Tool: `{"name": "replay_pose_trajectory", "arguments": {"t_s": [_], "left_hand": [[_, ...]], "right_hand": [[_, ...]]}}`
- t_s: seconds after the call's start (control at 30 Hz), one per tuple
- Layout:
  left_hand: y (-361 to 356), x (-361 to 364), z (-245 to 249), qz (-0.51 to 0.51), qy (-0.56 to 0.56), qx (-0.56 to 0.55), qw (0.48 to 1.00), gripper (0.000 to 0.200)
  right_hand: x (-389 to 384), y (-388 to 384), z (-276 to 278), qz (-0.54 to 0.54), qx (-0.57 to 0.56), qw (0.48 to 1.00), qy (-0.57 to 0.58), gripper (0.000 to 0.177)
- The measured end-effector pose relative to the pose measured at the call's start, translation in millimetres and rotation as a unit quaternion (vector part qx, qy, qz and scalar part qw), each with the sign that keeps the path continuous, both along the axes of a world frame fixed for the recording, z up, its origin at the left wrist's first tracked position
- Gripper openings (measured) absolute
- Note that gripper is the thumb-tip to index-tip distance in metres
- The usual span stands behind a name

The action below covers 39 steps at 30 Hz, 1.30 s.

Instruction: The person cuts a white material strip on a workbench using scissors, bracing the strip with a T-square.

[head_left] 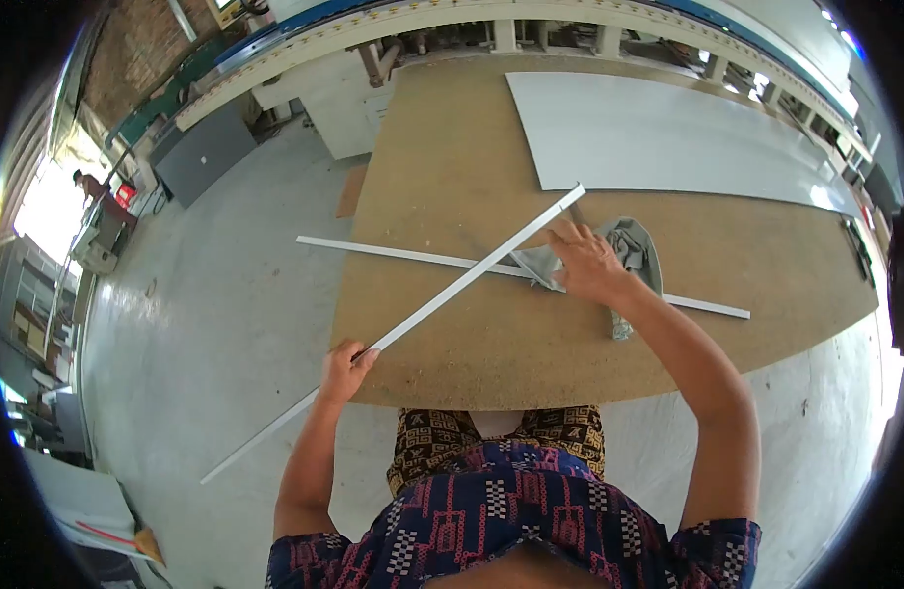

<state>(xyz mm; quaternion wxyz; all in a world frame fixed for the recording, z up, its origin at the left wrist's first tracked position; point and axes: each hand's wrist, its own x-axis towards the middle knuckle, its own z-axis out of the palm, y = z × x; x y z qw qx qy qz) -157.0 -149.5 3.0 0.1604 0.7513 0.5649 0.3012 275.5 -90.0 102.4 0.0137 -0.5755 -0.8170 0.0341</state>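
Observation:
My left hand is closed around a long, narrow white strip, which slants up to the right over the board-topped table. Close to the strip's upper end is my right hand, its fingers bent. A short dark thing shows between those fingers and the strip's end, too small to make out. Beneath, a second white strip lies across the table and crosses under the held one. A crumpled grey-green cloth covers part of this second strip, beside and partly behind my right hand.
The brown table has crumbs scattered near its front edge. A large white panel lies at its far right. Behind stands a long machine beam. A dark grey panel leans at the left, and another person stands farther off.

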Motion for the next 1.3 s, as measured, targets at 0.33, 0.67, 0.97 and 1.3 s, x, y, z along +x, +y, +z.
{"name": "replay_pose_trajectory", "arguments": {"t_s": [0.33,0.67,0.97,1.3], "left_hand": [[-11.7,-5.0,8.4,0.008,0.096,0.015,0.995,0.026],[-15.4,-0.4,4.4,0.068,0.238,0.061,0.967,0.024],[8.9,33.3,7.6,0.076,0.172,0.032,0.982,0.029],[69.9,142.5,4.0,0.010,0.137,0.008,0.991,0.027]], "right_hand": [[-77.5,23.3,-36.4,0.016,-0.084,0.996,0.010,0.065],[-91.2,41.3,-70.5,0.003,-0.049,0.999,0.023,0.049],[-90.5,37.5,-67.7,0.023,-0.009,0.999,0.049,0.052],[-69.0,34.2,-71.3,0.033,0.007,0.991,0.131,0.066]]}}
